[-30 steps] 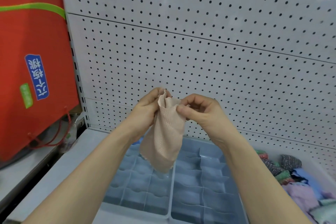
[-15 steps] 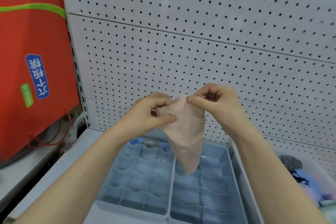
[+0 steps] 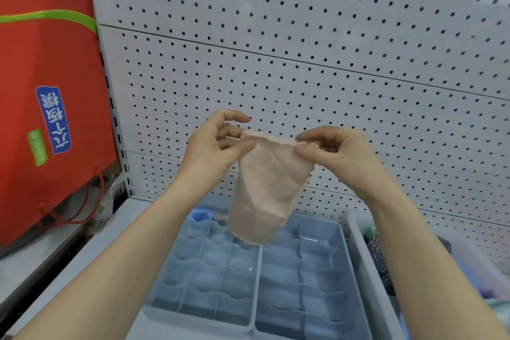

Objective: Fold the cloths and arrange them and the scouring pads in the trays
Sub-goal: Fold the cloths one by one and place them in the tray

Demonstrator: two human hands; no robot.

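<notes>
Folding cloth | left hand pinches one top corner, right hand pinches the other | advice: keep top edge taut, match corners squarely before lowering toward trays

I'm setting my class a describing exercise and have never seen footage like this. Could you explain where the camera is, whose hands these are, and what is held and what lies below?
There is no machine here. A person wears a camera on the head, so you look forward and down along both bare arms. The left hand and the right hand each pinch a top corner of a beige cloth between fingers and thumb, so it hangs in the air. Below it sit two blue-grey divided trays. To the right, a white bin holds what look like scouring pads. Behind is a pegboard, and a red bag stands on the left.
</notes>
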